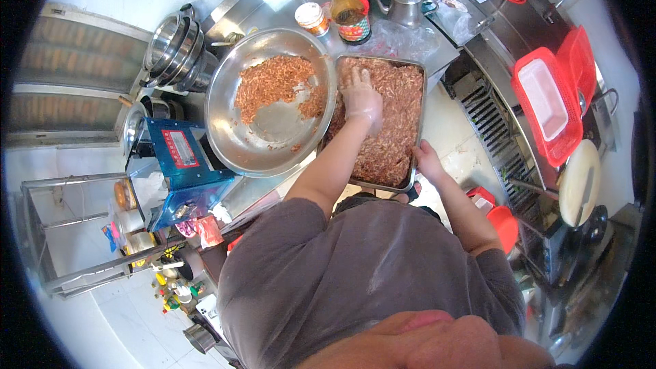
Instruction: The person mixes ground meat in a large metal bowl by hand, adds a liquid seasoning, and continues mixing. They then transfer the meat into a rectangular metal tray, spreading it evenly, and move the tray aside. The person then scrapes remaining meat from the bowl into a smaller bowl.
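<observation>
A rectangular metal tray (422,113) is filled with ground meat (397,97). My left hand (362,95), in a clear plastic glove, lies on the meat near the tray's far left part, fingers spread and nothing held. My bare right hand (429,163) grips the tray's right rim at the near corner. Left of the tray, right beside it, stands a wide metal basin (220,107). Reddish-brown minced filling (274,82) covers its far part, with bare metal showing toward the near side.
Beyond the tray are a lidded jar (311,18), an oil bottle (350,15), a metal kettle (405,5) and plastic film (405,38). A blue machine (187,169) and stacked metal pots (174,51) stand left. Red baskets (548,105) and a floor grate (494,125) are at right.
</observation>
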Available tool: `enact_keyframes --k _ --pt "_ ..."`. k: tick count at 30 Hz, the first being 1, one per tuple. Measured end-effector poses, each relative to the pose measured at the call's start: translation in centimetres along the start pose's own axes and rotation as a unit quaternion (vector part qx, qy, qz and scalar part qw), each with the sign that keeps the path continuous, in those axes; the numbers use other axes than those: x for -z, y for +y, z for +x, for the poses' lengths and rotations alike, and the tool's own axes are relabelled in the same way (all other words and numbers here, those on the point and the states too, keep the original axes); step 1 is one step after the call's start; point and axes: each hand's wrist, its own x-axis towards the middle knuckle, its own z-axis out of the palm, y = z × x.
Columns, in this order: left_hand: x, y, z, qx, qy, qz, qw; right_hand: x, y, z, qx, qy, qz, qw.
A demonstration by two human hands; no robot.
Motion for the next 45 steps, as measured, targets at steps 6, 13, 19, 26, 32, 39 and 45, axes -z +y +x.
enact_keyframes --k 6,13,19,26,32,39,45 --pt "5.7 0.7 -0.2 0.011 -0.05 0.004 0.999 -0.1 -0.9 -0.6 -0.037 -0.017 -0.007 0.999" --pt "3.7 3.8 -0.3 -0.15 0.002 0.043 0.988 0.2 0.1 0.4 -0.026 -0.007 -0.014 1.0" --pt "0.2 3.5 2.2 -0.166 0.075 -0.217 0.959 0.3 0.4 0.4 -0.001 0.003 -0.042 0.999" --pt "2.3 5.6 2.5 -0.112 0.022 -0.272 0.955 0.2 -1.7 -0.3 -0.035 -0.006 -0.049 0.998" --pt "2.1 3.3 -1.6 -0.231 -0.116 -0.06 0.964 0.4 2.0 1.4 0.031 0.027 -0.094 0.995" --pt "3.1 5.7 2.1 -0.309 0.037 -0.038 0.949 0.3 -2.9 -0.8 -0.063 -0.004 -0.08 0.995" --pt "2.5 6.9 0.4 -0.307 0.028 0.019 0.951 0.5 -0.6 0.2 -0.013 0.02 -0.103 0.994"
